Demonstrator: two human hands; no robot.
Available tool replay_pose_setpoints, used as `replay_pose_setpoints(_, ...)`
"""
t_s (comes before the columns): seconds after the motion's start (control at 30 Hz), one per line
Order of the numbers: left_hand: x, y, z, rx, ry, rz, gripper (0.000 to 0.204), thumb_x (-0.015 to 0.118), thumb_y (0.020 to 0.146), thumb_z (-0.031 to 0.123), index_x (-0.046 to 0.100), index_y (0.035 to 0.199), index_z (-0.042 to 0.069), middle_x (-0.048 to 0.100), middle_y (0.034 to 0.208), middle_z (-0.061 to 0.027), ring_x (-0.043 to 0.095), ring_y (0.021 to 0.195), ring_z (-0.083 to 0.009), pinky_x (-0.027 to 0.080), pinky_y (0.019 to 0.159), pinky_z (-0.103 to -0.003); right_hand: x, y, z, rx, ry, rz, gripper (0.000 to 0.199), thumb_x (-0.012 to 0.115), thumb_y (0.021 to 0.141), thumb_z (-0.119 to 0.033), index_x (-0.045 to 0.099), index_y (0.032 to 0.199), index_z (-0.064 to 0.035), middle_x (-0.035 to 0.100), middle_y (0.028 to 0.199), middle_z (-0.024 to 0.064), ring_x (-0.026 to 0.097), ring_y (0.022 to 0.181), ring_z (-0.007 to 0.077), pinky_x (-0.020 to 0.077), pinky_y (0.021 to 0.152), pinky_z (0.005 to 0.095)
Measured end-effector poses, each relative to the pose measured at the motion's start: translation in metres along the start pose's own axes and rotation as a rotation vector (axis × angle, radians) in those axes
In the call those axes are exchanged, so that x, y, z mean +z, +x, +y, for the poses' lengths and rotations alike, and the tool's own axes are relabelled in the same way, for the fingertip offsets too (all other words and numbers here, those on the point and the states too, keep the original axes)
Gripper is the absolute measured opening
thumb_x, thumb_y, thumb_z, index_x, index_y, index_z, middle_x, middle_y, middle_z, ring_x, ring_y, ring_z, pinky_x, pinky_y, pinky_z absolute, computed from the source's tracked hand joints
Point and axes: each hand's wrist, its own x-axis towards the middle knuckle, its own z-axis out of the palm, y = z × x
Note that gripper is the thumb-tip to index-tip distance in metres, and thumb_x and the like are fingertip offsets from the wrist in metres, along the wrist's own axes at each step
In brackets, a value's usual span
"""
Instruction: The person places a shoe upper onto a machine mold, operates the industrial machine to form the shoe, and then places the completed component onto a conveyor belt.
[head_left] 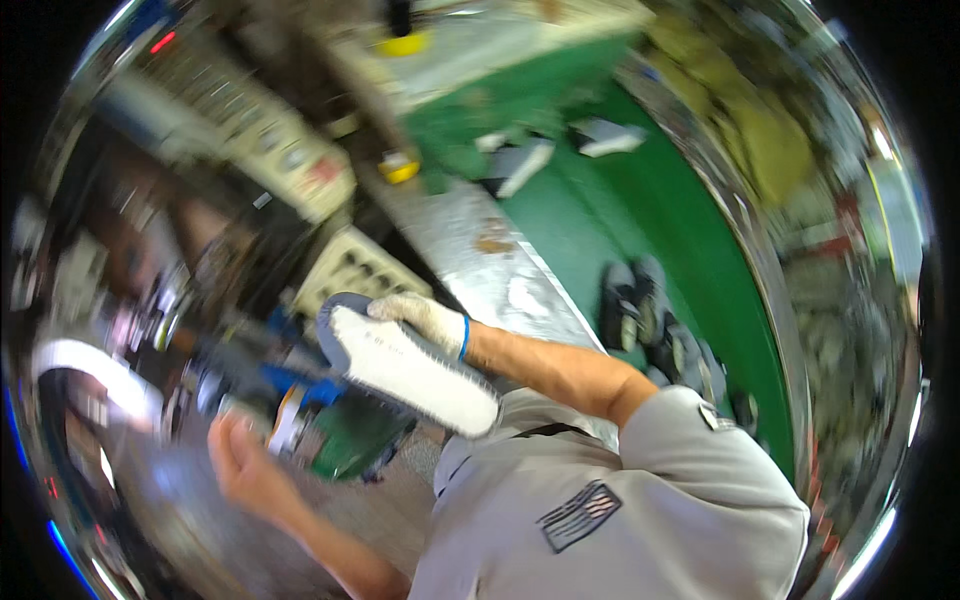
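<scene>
My right hand point(425, 318), in a white glove with a blue cuff, grips a grey shoe upper point(345, 302) near one end. The upper's white stitched underside point(408, 372) faces up, with dark stitches along its rim; the rest of the upper is hidden beneath it. Lower left, my bare left hand point(243, 465) is held apart from the shoe upper. Motion blurs it, but its fingers look loosely stretched, and nothing shows in them.
Several dark shoe uppers point(640, 305) lie in a green trough point(600, 215) on the right, with grey-and-white ones farther up. A metal ledge point(500, 270) borders it. A machine with a cream control panel point(250, 130) stands at upper left; a glowing round lamp point(100, 365) is far left.
</scene>
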Motion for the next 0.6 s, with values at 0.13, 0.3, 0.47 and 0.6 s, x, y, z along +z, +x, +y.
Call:
replay_pose_setpoints(0.13,0.02,0.032,-0.096,-0.063,0.339,0.167,0.072,0.072,0.09,0.047,0.053,0.139,-0.003,0.065,0.125,-0.0192,0.061,0.115,-0.0305,0.047,0.098,-0.039,-0.211,-0.099,-0.078,-0.151,-0.299,0.324,0.042,0.06,0.096,-0.035,0.07,0.12,-0.0021,0.071,0.117,0.009,0.066,0.103,0.0186,0.0514,0.093,0.0325)
replay_pose_setpoints(0.3,0.09,0.065,-0.154,-0.163,0.299,0.027,0.071,0.085,0.076,0.047,0.063,0.116,-0.007,0.067,0.116,-0.0217,0.062,0.102,-0.0327,0.048,0.094,-0.043,-0.386,-0.213,-0.16,0.524,-1.108,1.171,0.07,0.069,0.076,-0.064,0.074,0.113,-0.0044,0.074,0.11,0.014,0.069,0.103,0.0323,0.0527,0.09,0.0403)
replay_pose_setpoints(0.47,0.091,0.076,-0.165,-0.184,0.081,-0.048,0.037,0.081,0.084,0.02,0.067,0.103,-0.008,0.071,0.098,-0.0142,0.063,0.088,-0.0188,0.052,0.079,-0.036,-0.494,-0.196,-0.136,0.603,-1.81,0.943,0.062,0.067,0.081,-0.06,0.074,0.109,-0.0048,0.072,0.114,0.0184,0.067,0.109,0.0373,0.0524,0.097,0.0426)
replay_pose_setpoints(0.6,0.065,0.036,-0.169,-0.302,0.233,-0.124,0.042,0.082,0.083,0.024,0.067,0.11,-0.004,0.069,0.106,-0.0171,0.062,0.096,-0.0226,0.05,0.086,-0.039,-0.52,-0.123,-0.218,0.491,-1.375,1.28,0.061,0.068,0.08,-0.059,0.075,0.107,-0.0052,0.073,0.11,0.0196,0.07,0.104,0.0346,0.0547,0.091,0.0423)
